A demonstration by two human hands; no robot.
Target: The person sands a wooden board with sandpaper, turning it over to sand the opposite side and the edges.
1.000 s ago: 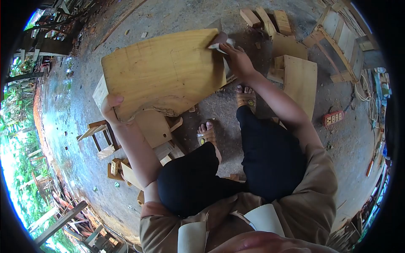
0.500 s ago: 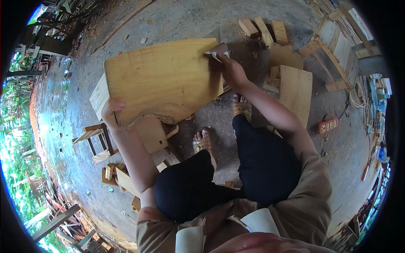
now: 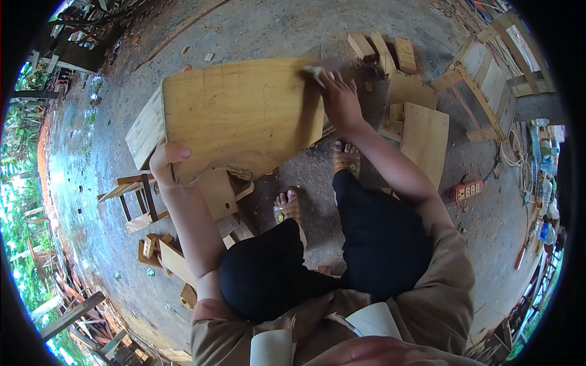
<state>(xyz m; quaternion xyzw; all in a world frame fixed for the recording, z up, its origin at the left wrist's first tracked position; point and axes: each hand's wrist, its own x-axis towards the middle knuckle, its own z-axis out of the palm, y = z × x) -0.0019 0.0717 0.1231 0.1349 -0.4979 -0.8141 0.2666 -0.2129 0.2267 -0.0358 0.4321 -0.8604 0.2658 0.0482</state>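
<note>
A box-like wooden piece (image 3: 244,110) with a broad yellowish face stands tilted before me, its lower edge rough and broken. My left hand (image 3: 170,160) grips its left edge, the thumb lying on the face and the other fingers mostly hidden behind. At the upper right corner my right hand (image 3: 342,104) holds a sheet of sandpaper (image 3: 315,71), blurred by motion, against the wood. A paler side panel (image 3: 146,127) shows left of the face.
Wooden blocks (image 3: 381,52) and a curved wooden panel (image 3: 425,140) lie to the right, near a wooden frame (image 3: 476,85). A red power strip (image 3: 467,191) sits on the concrete floor. Small wooden frames (image 3: 137,198) and offcuts (image 3: 177,259) lie at left.
The sandpaper and my right hand have shifted slightly at the upper right corner, and the fingers now lie flatter. The wooden piece has turned a little, showing more of its left side.
</note>
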